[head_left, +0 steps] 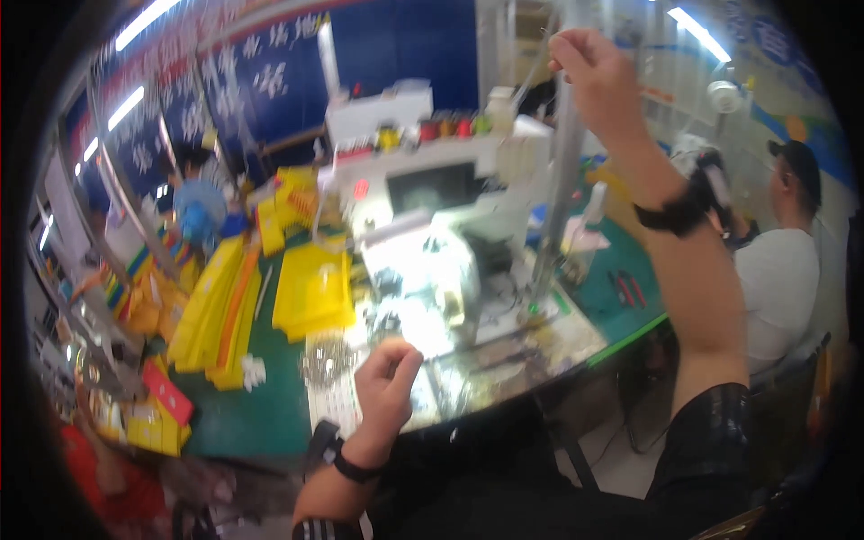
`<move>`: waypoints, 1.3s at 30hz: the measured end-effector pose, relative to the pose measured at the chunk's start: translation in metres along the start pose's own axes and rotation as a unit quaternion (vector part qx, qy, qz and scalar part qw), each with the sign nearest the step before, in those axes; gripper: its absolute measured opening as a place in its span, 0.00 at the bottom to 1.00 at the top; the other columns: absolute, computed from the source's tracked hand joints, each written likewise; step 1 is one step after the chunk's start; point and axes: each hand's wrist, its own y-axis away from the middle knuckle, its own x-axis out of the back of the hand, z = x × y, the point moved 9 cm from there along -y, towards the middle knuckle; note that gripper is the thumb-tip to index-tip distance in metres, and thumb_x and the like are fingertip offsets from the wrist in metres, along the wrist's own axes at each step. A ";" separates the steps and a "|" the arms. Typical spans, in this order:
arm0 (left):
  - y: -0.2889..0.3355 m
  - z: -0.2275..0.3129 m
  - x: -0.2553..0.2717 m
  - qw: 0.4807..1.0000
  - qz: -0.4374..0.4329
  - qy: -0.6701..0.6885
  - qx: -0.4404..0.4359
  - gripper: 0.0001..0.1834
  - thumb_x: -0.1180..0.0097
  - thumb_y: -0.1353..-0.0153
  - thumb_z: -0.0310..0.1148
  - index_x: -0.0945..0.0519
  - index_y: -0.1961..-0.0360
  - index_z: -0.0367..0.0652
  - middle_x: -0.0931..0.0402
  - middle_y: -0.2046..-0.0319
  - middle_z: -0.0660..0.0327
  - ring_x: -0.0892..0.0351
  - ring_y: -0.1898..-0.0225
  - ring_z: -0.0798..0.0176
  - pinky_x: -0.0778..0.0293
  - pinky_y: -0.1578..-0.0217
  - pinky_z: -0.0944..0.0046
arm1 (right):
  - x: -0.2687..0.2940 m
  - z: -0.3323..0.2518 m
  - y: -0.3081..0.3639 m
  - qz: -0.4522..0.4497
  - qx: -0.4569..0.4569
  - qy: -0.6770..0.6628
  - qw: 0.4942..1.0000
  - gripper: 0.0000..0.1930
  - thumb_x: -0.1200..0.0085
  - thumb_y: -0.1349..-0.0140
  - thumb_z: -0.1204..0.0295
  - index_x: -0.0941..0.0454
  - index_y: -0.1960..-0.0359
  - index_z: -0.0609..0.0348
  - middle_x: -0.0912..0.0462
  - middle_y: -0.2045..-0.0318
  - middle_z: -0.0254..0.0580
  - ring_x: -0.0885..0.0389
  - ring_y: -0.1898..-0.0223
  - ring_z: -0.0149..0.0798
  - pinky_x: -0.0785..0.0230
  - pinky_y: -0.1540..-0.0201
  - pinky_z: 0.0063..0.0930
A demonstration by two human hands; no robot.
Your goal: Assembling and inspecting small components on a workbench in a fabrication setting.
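Note:
My left hand (385, 387) is closed in a pinch above the front edge of the workbench (270, 423). Whatever its fingertips may hold is too small to see. Raised high at the upper right, my right hand (596, 76) also pinches, with a thin, light sliver at its fingertips whose kind I cannot make out. A heap of small shiny silver pieces (326, 362) lies just left of my left hand. Behind that hand, glare washes out a brightly lit work area (418, 279) and hides its details.
Yellow trays (312, 288) and long yellow folders (216, 310) cover the bench's left side. A metal post (556, 198) rises below my right hand. Red-handled pliers (627, 288) lie to the right, near a seated person (781, 252). Coloured spools (427, 132) line a shelf behind a dark screen (432, 187).

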 end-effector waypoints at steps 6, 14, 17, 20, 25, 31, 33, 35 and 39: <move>0.000 -0.005 -0.011 0.995 -0.087 -0.038 -0.009 0.03 0.44 0.30 0.24 0.22 0.61 0.35 0.23 0.62 0.61 0.27 0.60 0.71 0.31 0.56 0.71 | -0.091 -0.054 0.207 -0.342 0.043 -0.082 0.935 0.04 0.40 0.36 0.75 0.21 0.63 0.61 0.20 0.69 0.44 0.19 0.67 0.46 0.28 0.62 0.35; 0.004 -0.003 -0.015 0.995 -0.095 -0.011 -0.021 0.04 0.39 0.33 0.26 0.19 0.61 0.37 0.19 0.64 0.61 0.22 0.61 0.69 0.27 0.56 0.68 | -0.117 -0.042 0.271 -0.478 -0.150 -0.149 0.852 0.05 0.41 0.35 0.73 0.21 0.63 0.62 0.19 0.68 0.43 0.19 0.66 0.39 0.29 0.62 0.30; 0.005 -0.001 -0.019 0.995 -0.095 -0.029 -0.019 0.03 0.38 0.34 0.26 0.18 0.62 0.37 0.18 0.64 0.61 0.21 0.61 0.68 0.27 0.57 0.68 | -0.118 -0.041 0.275 -0.500 -0.156 -0.153 0.838 0.05 0.41 0.35 0.73 0.20 0.63 0.62 0.18 0.69 0.42 0.20 0.67 0.38 0.30 0.62 0.30; 0.004 0.004 -0.023 0.993 -0.097 -0.061 -0.032 0.03 0.37 0.35 0.25 0.18 0.63 0.38 0.18 0.65 0.60 0.20 0.62 0.66 0.26 0.59 0.67 | -0.119 -0.043 0.277 -0.504 -0.137 -0.151 0.839 0.05 0.40 0.36 0.72 0.20 0.64 0.61 0.19 0.71 0.41 0.20 0.68 0.38 0.30 0.63 0.30; 0.004 0.030 -0.030 0.967 -0.098 -0.184 -0.149 0.05 0.35 0.40 0.23 0.18 0.63 0.39 0.18 0.66 0.57 0.19 0.64 0.57 0.25 0.61 0.63 | -0.117 -0.040 0.280 -0.525 -0.184 -0.152 0.817 0.05 0.40 0.36 0.73 0.19 0.63 0.62 0.18 0.72 0.39 0.19 0.69 0.35 0.30 0.64 0.29; 0.001 0.036 -0.030 0.969 -0.094 -0.174 -0.146 0.04 0.36 0.39 0.22 0.19 0.64 0.38 0.19 0.67 0.56 0.20 0.65 0.56 0.25 0.62 0.62 | -0.116 -0.024 0.296 -0.481 -0.387 -0.304 0.726 0.08 0.45 0.32 0.73 0.20 0.57 0.65 0.15 0.63 0.38 0.18 0.58 0.29 0.27 0.52 0.25; 0.000 0.035 -0.032 0.968 -0.099 -0.175 -0.148 0.04 0.36 0.40 0.22 0.19 0.64 0.38 0.19 0.67 0.56 0.20 0.65 0.55 0.25 0.62 0.62 | -0.114 -0.020 0.302 -0.470 -0.400 -0.313 0.721 0.09 0.45 0.31 0.72 0.20 0.56 0.66 0.15 0.62 0.38 0.18 0.57 0.30 0.27 0.50 0.26; 0.000 0.035 -0.032 0.967 -0.103 -0.177 -0.150 0.05 0.36 0.40 0.22 0.20 0.64 0.38 0.19 0.67 0.56 0.20 0.65 0.55 0.26 0.62 0.61 | -0.114 -0.019 0.307 -0.460 -0.413 -0.324 0.716 0.09 0.46 0.30 0.72 0.21 0.56 0.66 0.15 0.60 0.39 0.18 0.55 0.31 0.27 0.47 0.27; 0.002 0.044 -0.036 0.950 -0.105 -0.222 -0.194 0.06 0.35 0.42 0.21 0.19 0.64 0.38 0.19 0.67 0.56 0.20 0.65 0.54 0.26 0.63 0.60 | -0.118 -0.026 0.316 -0.476 -0.421 -0.343 0.692 0.07 0.45 0.30 0.73 0.21 0.57 0.65 0.15 0.62 0.38 0.18 0.56 0.29 0.26 0.49 0.26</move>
